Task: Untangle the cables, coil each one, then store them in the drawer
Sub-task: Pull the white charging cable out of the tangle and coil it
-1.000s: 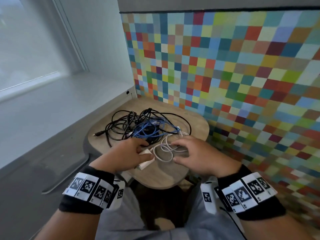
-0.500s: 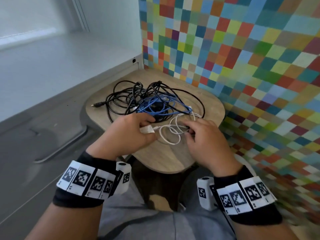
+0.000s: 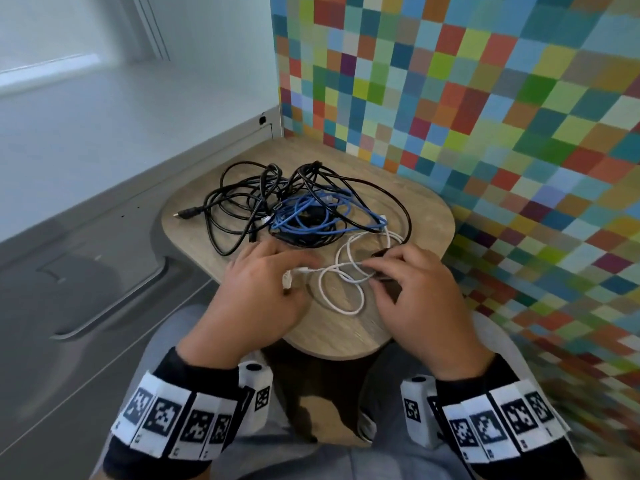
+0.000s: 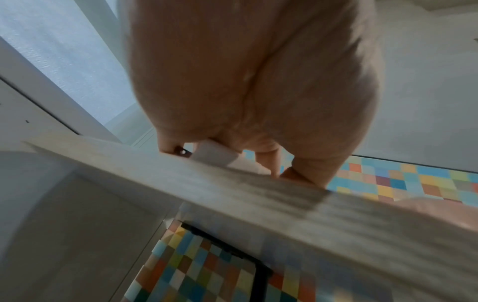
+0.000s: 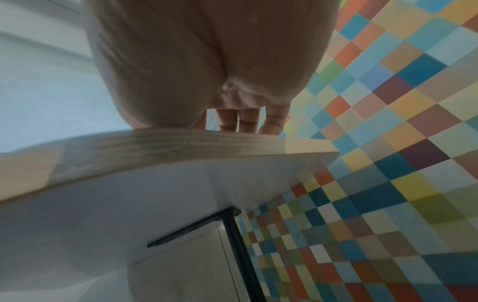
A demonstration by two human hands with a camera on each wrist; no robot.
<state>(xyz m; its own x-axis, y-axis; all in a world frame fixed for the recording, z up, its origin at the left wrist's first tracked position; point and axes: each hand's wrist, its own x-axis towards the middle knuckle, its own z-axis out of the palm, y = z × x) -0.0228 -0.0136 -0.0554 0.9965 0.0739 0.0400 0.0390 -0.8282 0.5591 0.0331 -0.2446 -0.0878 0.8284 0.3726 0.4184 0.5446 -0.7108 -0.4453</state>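
Your left hand (image 3: 258, 289) sits at the near edge of the small wooden counter (image 3: 429, 216), fingers curled around the white plug end of the white cable (image 3: 341, 299). Your right hand (image 3: 419, 292) is just to its right, fingertips pinching a dark connector (image 3: 382, 253) where the white cable's loops cross it. The white cable runs between your two hands in loose loops lying on the counter.

At twelve o'clock from your hands lies the tangle: the blue cable (image 3: 311, 213) in the middle, the black cables (image 3: 235, 206) looped around and over it, with one black plug pointing out at ten o'clock.

The wrist views mostly show the backs of your palms from below; the left wrist view catches a white block (image 4: 214, 155) under your fingers, blurred. How the cables cross inside the tangle is hard to make out.

The counter's rounded edge is directly under your wrists. A chequered multicoloured wall (image 3: 485, 98) closes off from twelve to three o'clock; a pale ledge (image 3: 104, 133) runs along nine o'clock.
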